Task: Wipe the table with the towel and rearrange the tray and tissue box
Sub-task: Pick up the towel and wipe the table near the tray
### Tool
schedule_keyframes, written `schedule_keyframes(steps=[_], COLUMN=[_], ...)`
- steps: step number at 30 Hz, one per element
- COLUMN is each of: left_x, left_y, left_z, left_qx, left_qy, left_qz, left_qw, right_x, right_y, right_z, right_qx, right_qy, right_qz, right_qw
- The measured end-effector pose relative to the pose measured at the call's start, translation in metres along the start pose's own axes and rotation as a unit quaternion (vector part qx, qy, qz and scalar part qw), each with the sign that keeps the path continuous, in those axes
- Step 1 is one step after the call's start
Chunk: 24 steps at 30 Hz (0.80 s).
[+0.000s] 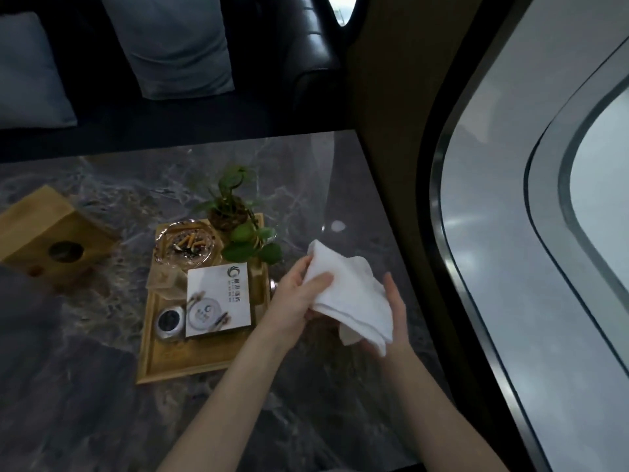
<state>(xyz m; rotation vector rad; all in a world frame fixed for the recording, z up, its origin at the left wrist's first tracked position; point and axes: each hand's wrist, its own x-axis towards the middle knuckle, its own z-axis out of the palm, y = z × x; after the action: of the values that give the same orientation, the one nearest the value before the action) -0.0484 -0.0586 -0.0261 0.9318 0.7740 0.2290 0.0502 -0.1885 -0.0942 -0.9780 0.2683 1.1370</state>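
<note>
— Why is the towel [350, 298] up in the air and not on the tabletop [306, 403]?

— It looks as if it is being folded into a pad first. Both hands hold it above the right side of the tabletop, near the right edge: the left hand [299, 298] pinches the upper fold with thumb over the cloth, the right hand [396, 318] cups it from underneath, fingers loosely curled.

— And the tray [177, 362]?

— It sits in the middle, just left of the hands, carrying an ashtray [185, 245] with cigarette ends, a small plant [235, 212], a white booklet [219, 301] and a small round tin [170, 321]. Keeping them on one tray means a single lift would clear that patch for wiping.

— The tissue box [54, 236]?

— Wooden, standing askew toward the left edge, well apart from the tray — I'd guess it gets straightened last. The bare stone under the hands seems the natural place to start.
</note>
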Motion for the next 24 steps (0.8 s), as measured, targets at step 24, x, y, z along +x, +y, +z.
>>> schedule_keyframes(steps=[24], left_x=[0.097], left_y=[-0.085], left_z=[-0.047], left_qx=[0.712], left_qy=[0.137], left_qz=[0.088], left_qw=[0.683], right_x=[0.126], right_y=[-0.083], right_z=[0.062], right_qx=[-0.759], right_qy=[-0.054], right_qz=[-0.236], right_qw=[0.605])
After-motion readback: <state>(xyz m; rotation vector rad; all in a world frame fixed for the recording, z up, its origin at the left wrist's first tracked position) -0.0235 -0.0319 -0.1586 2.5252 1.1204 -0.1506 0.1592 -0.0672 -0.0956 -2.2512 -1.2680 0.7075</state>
